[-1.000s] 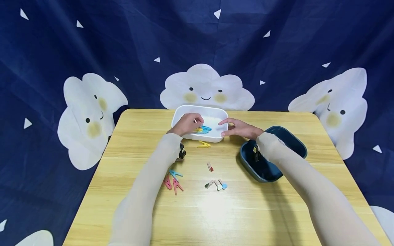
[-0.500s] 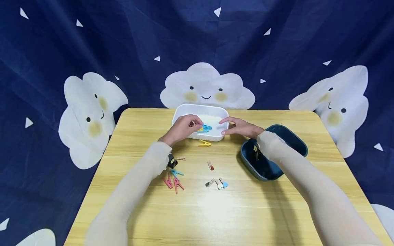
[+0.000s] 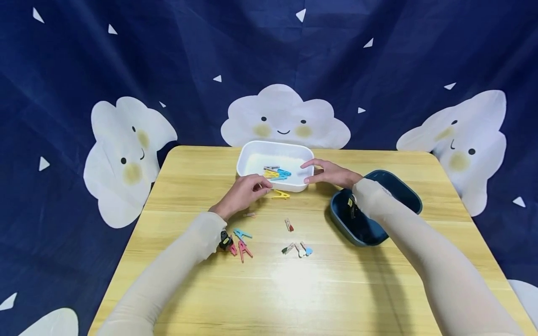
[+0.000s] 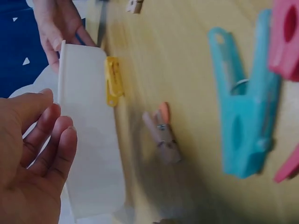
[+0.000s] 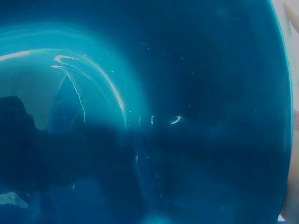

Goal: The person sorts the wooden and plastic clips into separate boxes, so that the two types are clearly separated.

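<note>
My left hand (image 3: 244, 192) is at the near rim of the white bin (image 3: 252, 161), fingers loosely bent and nothing between them; the left wrist view shows the same hand (image 4: 39, 149) beside the bin wall. Inside the bin lie yellow clothespins (image 3: 271, 174), blue clothespins (image 3: 284, 173) and a dark wooden one. My right hand (image 3: 334, 175) holds the bin's right end, thumb and forefinger over the rim. Just in front of the bin is a yellow clothespin (image 3: 280, 194). A small wooden clothespin (image 4: 163, 137) lies on the table below the left hand.
Beneath the right forearm stands a dark blue bin (image 3: 357, 233), which fills the right wrist view. On the table's left are a blue clothespin (image 3: 242, 233) and pink clothespins (image 3: 244, 250). Several small wooden clothespins with coloured shapes, including a red-tipped one (image 3: 288, 225), lie mid-table.
The left hand has drawn back from inside the white bin toward its near rim. A dark wooden clothespin now shows inside, where the hand was. The right hand stays in place.
</note>
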Motion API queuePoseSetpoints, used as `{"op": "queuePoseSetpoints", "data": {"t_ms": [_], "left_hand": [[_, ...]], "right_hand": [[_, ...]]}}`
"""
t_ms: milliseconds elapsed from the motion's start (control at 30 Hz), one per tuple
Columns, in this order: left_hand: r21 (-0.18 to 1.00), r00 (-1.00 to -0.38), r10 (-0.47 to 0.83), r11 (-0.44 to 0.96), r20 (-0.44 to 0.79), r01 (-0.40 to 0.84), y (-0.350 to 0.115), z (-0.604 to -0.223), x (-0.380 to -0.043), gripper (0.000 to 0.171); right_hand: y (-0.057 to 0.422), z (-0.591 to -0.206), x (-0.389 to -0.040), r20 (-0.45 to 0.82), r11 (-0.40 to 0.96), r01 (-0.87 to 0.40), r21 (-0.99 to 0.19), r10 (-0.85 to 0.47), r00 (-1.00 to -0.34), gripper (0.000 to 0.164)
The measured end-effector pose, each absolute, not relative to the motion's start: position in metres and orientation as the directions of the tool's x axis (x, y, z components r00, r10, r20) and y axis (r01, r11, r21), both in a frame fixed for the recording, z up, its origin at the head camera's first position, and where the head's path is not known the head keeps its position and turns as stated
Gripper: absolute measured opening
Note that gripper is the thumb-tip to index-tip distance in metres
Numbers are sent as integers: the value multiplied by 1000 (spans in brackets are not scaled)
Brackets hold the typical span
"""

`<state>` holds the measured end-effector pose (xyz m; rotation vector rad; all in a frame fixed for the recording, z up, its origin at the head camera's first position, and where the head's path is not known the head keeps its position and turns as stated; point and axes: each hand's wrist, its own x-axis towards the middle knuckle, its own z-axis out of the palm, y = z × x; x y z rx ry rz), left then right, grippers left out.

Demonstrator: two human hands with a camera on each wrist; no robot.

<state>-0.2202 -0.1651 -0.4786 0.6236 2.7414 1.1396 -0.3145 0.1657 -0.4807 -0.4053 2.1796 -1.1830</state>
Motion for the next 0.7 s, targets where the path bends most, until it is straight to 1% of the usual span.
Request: {"op": "queuePoseSetpoints", "data": {"t_ms": [133, 400, 500, 700], "left_hand": [[690, -917, 398, 654, 35, 311, -165, -486, -217, 19], [638, -913, 409, 702, 3, 316, -157, -496, -217, 19], [599, -909, 417, 728, -3, 333, -154, -499, -216, 20], [509, -890, 455, 757, 37, 408, -144, -502, -217, 20]], "right_hand": [[166, -481, -315, -375, 551, 28, -834, -530, -761, 66], [166, -481, -314, -375, 548, 30, -836, -530, -761, 66], [165, -481, -313, -373, 547, 25, -837, -535, -758, 67], [167, -484, -314, -370, 559, 16, -829, -527, -765, 67]]}}
